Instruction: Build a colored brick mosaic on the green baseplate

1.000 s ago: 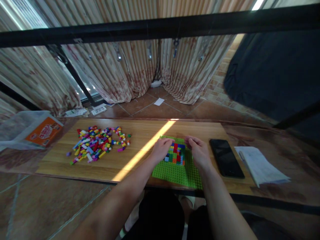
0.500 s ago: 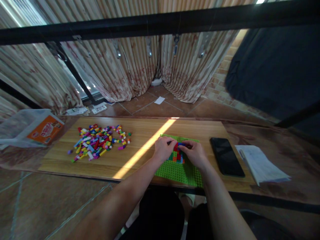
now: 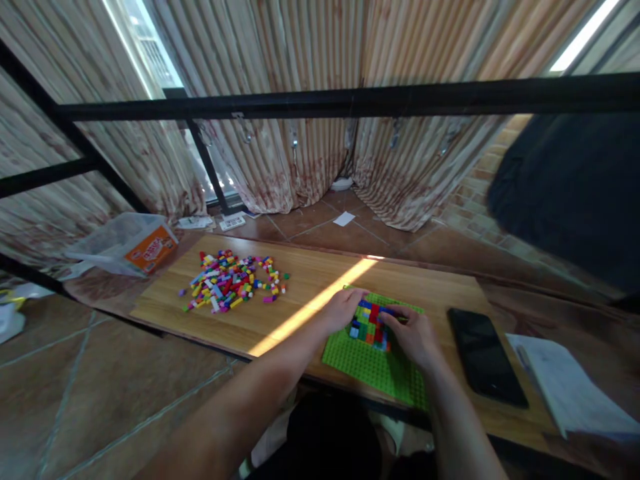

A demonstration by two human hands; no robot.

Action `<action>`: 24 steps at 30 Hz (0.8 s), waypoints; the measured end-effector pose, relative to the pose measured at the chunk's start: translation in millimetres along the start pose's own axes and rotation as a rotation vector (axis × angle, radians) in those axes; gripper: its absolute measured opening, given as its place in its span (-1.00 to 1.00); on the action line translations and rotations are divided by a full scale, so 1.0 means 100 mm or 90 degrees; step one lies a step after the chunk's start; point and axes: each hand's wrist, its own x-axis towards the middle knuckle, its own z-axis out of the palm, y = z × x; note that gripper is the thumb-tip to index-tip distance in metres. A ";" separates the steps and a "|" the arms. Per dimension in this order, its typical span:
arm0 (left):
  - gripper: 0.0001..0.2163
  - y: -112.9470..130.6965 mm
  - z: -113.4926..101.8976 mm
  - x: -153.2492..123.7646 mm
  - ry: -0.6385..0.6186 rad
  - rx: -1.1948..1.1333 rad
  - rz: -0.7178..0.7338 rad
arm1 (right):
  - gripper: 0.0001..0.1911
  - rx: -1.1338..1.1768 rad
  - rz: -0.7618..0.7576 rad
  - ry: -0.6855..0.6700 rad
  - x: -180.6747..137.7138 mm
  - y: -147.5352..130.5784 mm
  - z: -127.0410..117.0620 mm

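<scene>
A green studded baseplate (image 3: 360, 363) lies on the wooden board in front of me. Near its middle, a flat patch of joined toy bricks (image 3: 370, 328) shows red, blue, green, yellow, orange and light blue. My left hand (image 3: 346, 308) rests at the plate's back left, beside the patch, its fingers stretched out and partly hidden behind the hand. From the right, my right hand (image 3: 414, 332) reaches in with thumb and fingers closed on a blue brick (image 3: 386, 311) at the patch's back right edge. Whether that brick is seated on the plate I cannot tell.
Loose bricks in many colours form a pile (image 3: 230, 280) on the board's left. Beyond it stands a clear plastic bin (image 3: 120, 243) with an orange label. A black phone (image 3: 486, 357) and a paper notepad (image 3: 575, 380) lie to the right. A black metal bar (image 3: 320, 103) crosses ahead.
The head view has swung, so everything sits further right or lower. My left hand has drawn back from the bricks, uncovering more of the patch. My right hand stays at its right side.
</scene>
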 end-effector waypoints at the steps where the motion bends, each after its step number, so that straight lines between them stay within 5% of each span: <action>1: -0.62 -0.01 -0.02 0.01 -0.008 -0.009 0.000 | -0.57 -0.002 0.003 -0.001 0.00 -0.01 0.00; 7: -0.65 -0.05 -0.07 0.01 -0.068 -0.030 0.005 | -0.60 -0.012 0.017 -0.008 -0.01 -0.09 -0.03; 15: -0.73 -0.05 -0.03 -0.01 -0.054 0.027 0.047 | -0.59 -0.027 0.021 -0.009 -0.02 -0.11 -0.03; 24: -0.72 0.02 -0.02 0.01 -0.052 0.010 -0.032 | -0.60 -0.024 0.037 -0.015 -0.01 -0.12 -0.03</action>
